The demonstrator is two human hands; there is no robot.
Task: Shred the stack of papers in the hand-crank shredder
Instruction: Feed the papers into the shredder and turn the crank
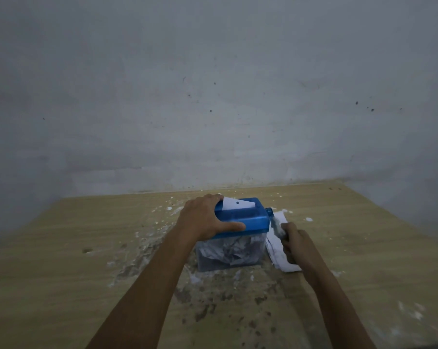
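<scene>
Nearest the camera, on the stained wooden table [61, 285], two bare forearms reach forward to the blue hand-crank shredder [240, 217]. Its clear bin [228, 253] already looks well filled with crumpled white shreds, so a good part of the job seems done. At its right side the right hand [294, 244] has its fingers curled round the blurred crank handle [275, 224], and under that hand a stack of papers [278, 250] lies on the table, touching the shredder, still to be fed. On top, the left hand [202, 219] clamps the blue lid, thumb along the front edge and fingers over the back. Beyond it a sheet [238, 204] stands partly sunk in the slot, only partly cut. No brand, label or writing can be read anywhere; the sheet shows just one dark dot.
</scene>
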